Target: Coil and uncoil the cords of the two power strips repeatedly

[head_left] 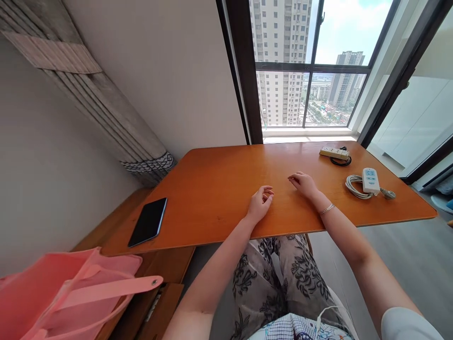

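Observation:
My left hand (261,204) rests on the orange-brown wooden table (212,189) near its front edge, palm turned inward. Its fingers are loosely curled and a little apart, with nothing in them. A short way to the right and farther back lies my right hand (304,184), its loosely bent fingers pointing left. I see nothing held there, though its palm is hidden. The two hands do not touch. Right of my right hand, a white power strip (370,181) lies with its coiled grey cord. Behind it is a cream-coloured power strip (334,153) with a black cord.
A black tablet (148,222) lies at the table's left end. Below that end stands an open pink bag (81,293) with a strap. A window (311,66) is beyond the back edge, and a gathered curtain (106,104) hangs at the left.

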`<state>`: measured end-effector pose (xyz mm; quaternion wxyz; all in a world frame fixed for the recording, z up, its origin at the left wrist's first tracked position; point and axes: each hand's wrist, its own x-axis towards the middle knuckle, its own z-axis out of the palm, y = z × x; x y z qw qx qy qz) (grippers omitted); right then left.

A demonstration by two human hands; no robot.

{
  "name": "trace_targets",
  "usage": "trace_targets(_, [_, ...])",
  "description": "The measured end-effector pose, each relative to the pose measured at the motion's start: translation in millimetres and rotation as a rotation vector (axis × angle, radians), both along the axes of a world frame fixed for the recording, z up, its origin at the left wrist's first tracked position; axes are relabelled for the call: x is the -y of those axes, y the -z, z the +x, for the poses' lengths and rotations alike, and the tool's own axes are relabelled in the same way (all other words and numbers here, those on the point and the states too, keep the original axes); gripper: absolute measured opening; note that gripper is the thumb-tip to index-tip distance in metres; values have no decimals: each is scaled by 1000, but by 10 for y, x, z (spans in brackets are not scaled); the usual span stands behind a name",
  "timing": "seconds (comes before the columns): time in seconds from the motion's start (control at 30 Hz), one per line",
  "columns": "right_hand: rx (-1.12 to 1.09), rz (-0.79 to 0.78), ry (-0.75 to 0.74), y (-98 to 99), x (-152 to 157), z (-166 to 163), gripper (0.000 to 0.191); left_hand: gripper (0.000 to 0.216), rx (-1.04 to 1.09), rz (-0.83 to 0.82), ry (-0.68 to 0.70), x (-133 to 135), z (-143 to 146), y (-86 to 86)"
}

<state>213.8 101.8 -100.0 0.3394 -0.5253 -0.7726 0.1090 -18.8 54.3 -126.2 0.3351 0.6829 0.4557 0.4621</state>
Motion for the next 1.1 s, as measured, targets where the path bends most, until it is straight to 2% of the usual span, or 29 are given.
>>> trace_targets(0.17, [-155,-75,-2,158,-55,142,33,33,-83,0,-21,-137,-13,-39])
trace_targets(0.33, [-165,-88,-45,196,-57,128,21,32,-210,125,-138,-463,-175,-140])
trace_targets(0.43, [-138,-94,-84,209,-45,117,18,29,-235,173,-248,-575,-313,-117])
trace_targets(0.53, [-114,-98,-80,218,-40,125,18,25,-152,158,-324,-581,-410,-57])
trace_targets(0.73, [-96,-119,-76,224,-45,130,17,20,-54,144,-351,-523,-447,-45])
trace_targets(1.1, [-41,-157,-98,204,-21,127,17,22,-16,99,-322,-542,-453,-27])
